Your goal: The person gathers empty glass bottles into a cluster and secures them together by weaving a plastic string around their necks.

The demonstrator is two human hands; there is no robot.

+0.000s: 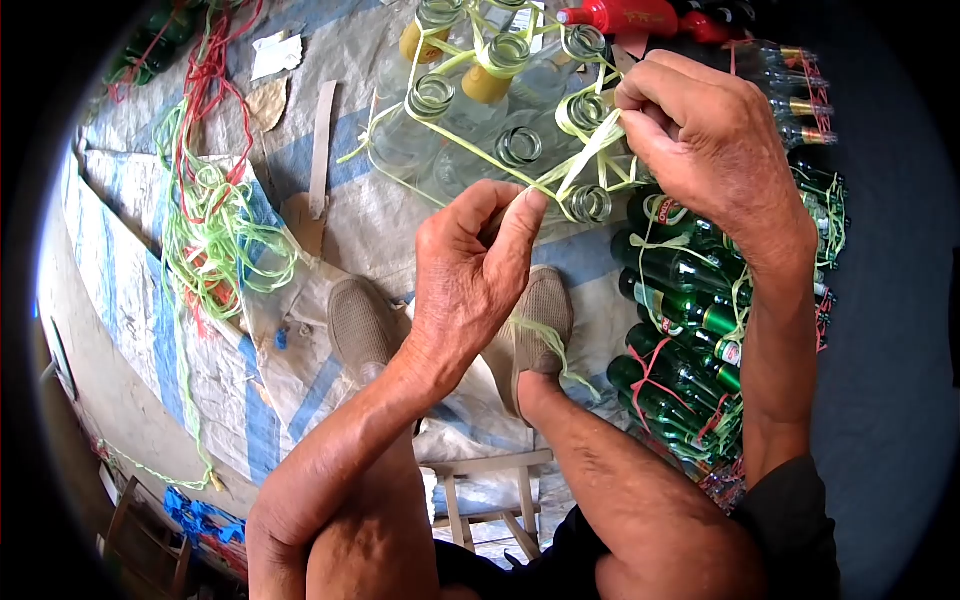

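Note:
Clear glass bottles stand upright in a cluster, with pale green plastic twine looped around and between their necks. My left hand pinches the twine between thumb and forefinger at the near edge of the cluster. On the right side, my right hand has its fingers closed on a gathered length of the same twine, just above the bottle mouths. Between the two hands the strands run across a bottle neck. The fingertips of both hands are partly hidden.
Bundled green bottles lie to the right, bound with twine. A tangle of green twine and red twine is on the left. Red bottles lie at the back. My shoes rest on the striped sheet.

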